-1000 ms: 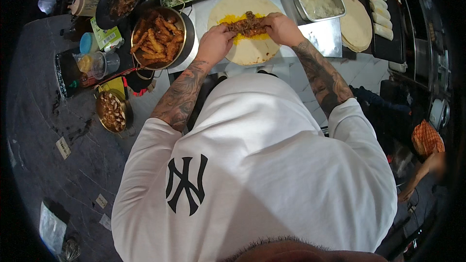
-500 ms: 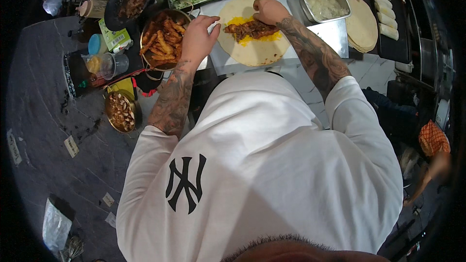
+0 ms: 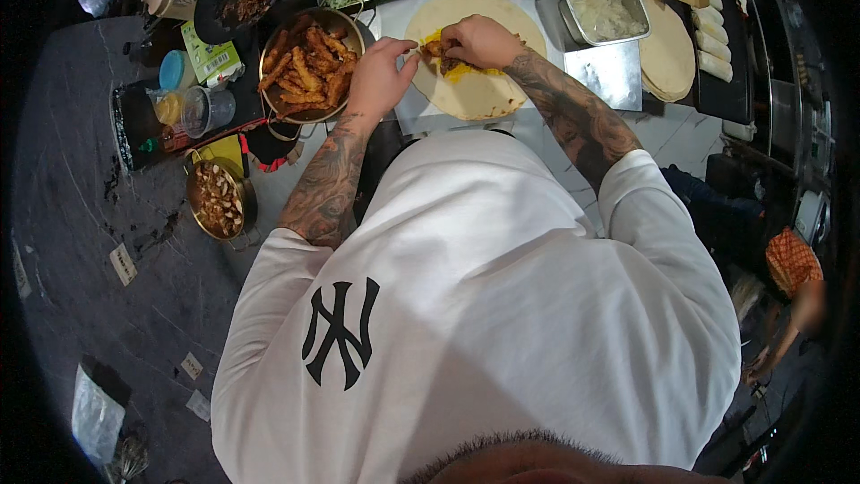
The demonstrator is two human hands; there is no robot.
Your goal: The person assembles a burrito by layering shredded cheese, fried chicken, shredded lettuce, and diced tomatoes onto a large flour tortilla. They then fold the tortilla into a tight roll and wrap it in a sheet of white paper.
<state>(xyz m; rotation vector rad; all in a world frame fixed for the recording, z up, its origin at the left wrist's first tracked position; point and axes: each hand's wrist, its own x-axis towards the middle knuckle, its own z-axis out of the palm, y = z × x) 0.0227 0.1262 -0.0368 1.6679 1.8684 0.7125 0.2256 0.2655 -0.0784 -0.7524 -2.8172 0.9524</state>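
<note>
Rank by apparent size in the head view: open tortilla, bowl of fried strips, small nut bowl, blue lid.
1. Open tortilla
2. Bowl of fried strips
3. Small nut bowl, though it sits nearer the camera
4. Blue lid

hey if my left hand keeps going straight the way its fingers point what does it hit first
Probably the filling on the tortilla: the left hand points right, toward the right hand there.
</note>
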